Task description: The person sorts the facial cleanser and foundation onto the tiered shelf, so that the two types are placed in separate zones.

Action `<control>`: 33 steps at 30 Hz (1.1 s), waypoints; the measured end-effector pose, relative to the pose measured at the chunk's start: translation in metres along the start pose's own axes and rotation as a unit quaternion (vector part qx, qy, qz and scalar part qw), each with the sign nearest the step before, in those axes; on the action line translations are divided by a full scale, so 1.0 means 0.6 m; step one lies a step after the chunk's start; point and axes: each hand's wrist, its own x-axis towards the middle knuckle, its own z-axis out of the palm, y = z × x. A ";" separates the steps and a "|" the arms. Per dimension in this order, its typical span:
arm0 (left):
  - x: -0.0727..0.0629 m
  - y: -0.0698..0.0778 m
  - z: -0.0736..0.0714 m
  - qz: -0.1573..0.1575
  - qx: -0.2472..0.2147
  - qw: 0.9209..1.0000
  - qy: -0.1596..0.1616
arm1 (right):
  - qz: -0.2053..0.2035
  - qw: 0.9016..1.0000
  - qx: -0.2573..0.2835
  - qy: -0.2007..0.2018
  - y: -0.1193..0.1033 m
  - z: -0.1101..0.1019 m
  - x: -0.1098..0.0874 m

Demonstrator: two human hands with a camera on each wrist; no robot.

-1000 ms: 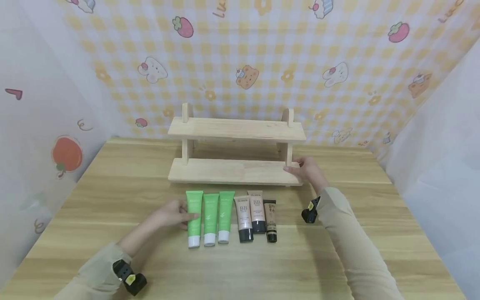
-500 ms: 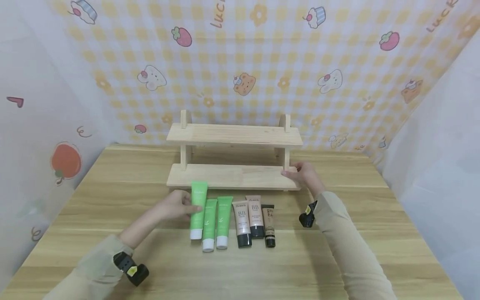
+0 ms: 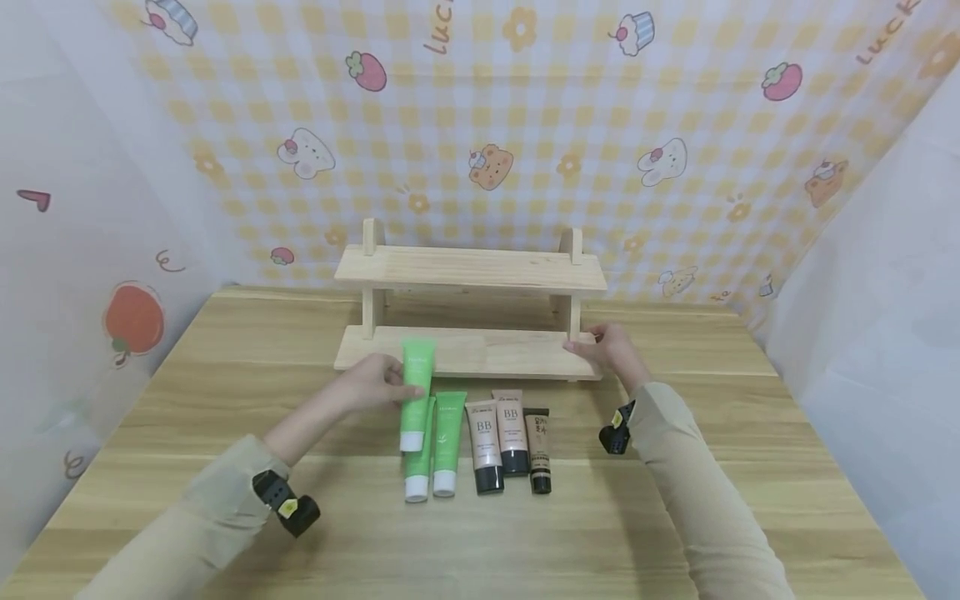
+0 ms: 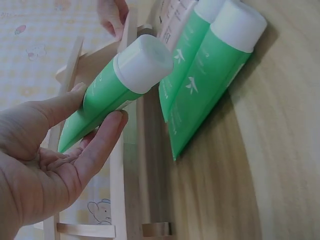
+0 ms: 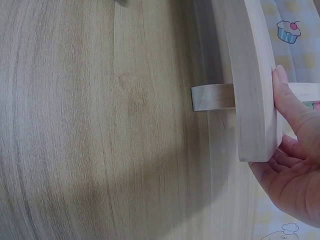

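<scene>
Evidently we are near the start of the work in hand, by our judgement: one tube is up, and five lie on the pale wood-grained surface (image 3: 517, 546). The left grip (image 3: 372, 383) is closed to the thickness of a soft green plastic squeeze tube with a white cap (image 3: 418, 372), thumb on one side and fingers on the other. That tube is at the right of this grip, capped end nearer the wearer; from the head it overlaps the front of the lower board (image 3: 495, 350) of a two-tier pale wooden shelf (image 3: 480, 268), beyond the grip, and we cannot tell whether they touch. The right grip (image 3: 617, 352) is curled about the board's right end, which we take as steadying. Not yet lifted, to the right of the left grip and nearer the wearer, are a second green white-capped tube (image 3: 419, 465), partly hidden behind the held one, a third green white-capped tube (image 3: 448, 442), two beige black-capped tubes lettered BB (image 3: 485, 437), and, nearest the right grip, a slim tan tube with a black cap (image 3: 538, 446). Lifting one tube is done; letting go of it is not, and the other five are left as they lie.
</scene>
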 end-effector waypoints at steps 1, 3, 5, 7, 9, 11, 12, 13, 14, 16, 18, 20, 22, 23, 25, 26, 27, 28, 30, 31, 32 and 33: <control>0.002 0.003 -0.001 0.002 -0.001 1.000 -0.001 | 0.000 1.000 0.001 0.000 0.000 0.000 0.000; 0.005 0.010 -0.004 0.005 -0.003 1.000 -0.002 | 0.000 1.000 0.000 0.001 -0.001 0.001 -0.001; 0.009 0.017 -0.006 0.010 0.001 1.000 -0.003 | -0.001 1.000 -0.003 0.001 -0.001 0.000 -0.001; 0.012 0.023 -0.007 0.010 0.004 1.000 -0.002 | 0.000 1.000 -0.003 0.000 -0.001 -0.001 -0.001; 0.016 0.027 -0.007 0.010 0.008 1.000 -0.004 | 0.001 1.000 -0.004 0.000 -0.002 -0.002 -0.002; 0.020 0.032 -0.006 0.008 0.008 1.000 -0.005 | 0.001 1.000 -0.004 -0.001 -0.003 -0.003 -0.003; 0.022 0.035 -0.006 0.006 0.008 1.000 -0.004 | 0.002 1.000 -0.004 -0.002 -0.003 -0.003 -0.004; 0.023 0.038 -0.006 0.008 0.012 1.000 -0.004 | 0.002 1.000 -0.005 -0.002 -0.003 -0.003 -0.004; 0.025 0.041 -0.006 0.011 0.016 1.000 -0.005 | 0.003 1.000 -0.007 -0.001 -0.004 -0.003 -0.004; 0.028 0.048 -0.006 0.013 0.019 1.000 -0.004 | 0.006 1.000 -0.007 0.000 -0.003 -0.003 -0.004; 0.031 0.055 -0.007 0.019 0.026 0.999 -0.002 | 0.008 1.000 -0.007 0.000 -0.003 -0.003 -0.003; 0.034 0.063 -0.008 0.022 0.027 0.999 -0.001 | 0.008 1.000 -0.005 0.000 -0.003 -0.002 -0.001; 0.036 0.072 -0.010 0.024 0.025 0.999 -0.001 | 0.008 1.000 -0.003 0.000 -0.003 -0.002 0.000; 0.037 0.076 -0.012 0.022 0.023 0.999 -0.001 | 0.007 1.000 -0.003 -0.001 -0.002 -0.002 0.000; 0.038 0.086 -0.017 0.021 0.023 1.000 -0.002 | 0.005 1.000 -0.003 -0.001 -0.002 -0.002 0.000; 0.038 0.091 -0.020 0.021 0.022 1.000 -0.004 | 0.004 1.000 -0.004 0.000 -0.002 -0.001 0.000; 0.039 0.096 -0.023 0.023 0.023 0.999 -0.006 | 0.005 1.000 -0.002 0.000 -0.002 -0.002 -0.001; 0.039 0.100 -0.026 0.024 0.027 0.999 -0.006 | 0.005 1.000 -0.002 0.000 -0.002 -0.002 -0.002; 0.040 0.108 -0.033 0.029 0.032 0.999 -0.008 | 0.004 1.000 -0.001 0.000 -0.003 -0.001 -0.004; 0.041 0.112 -0.035 0.033 0.034 0.999 -0.010 | 0.004 1.000 -0.003 0.000 -0.003 -0.001 -0.005; 0.041 0.116 -0.038 0.037 0.036 0.999 -0.010 | 0.006 1.000 -0.002 0.001 -0.003 -0.001 -0.005; 0.041 0.119 -0.040 0.039 0.039 0.998 -0.010 | 0.006 1.000 -0.003 0.001 -0.004 -0.001 -0.005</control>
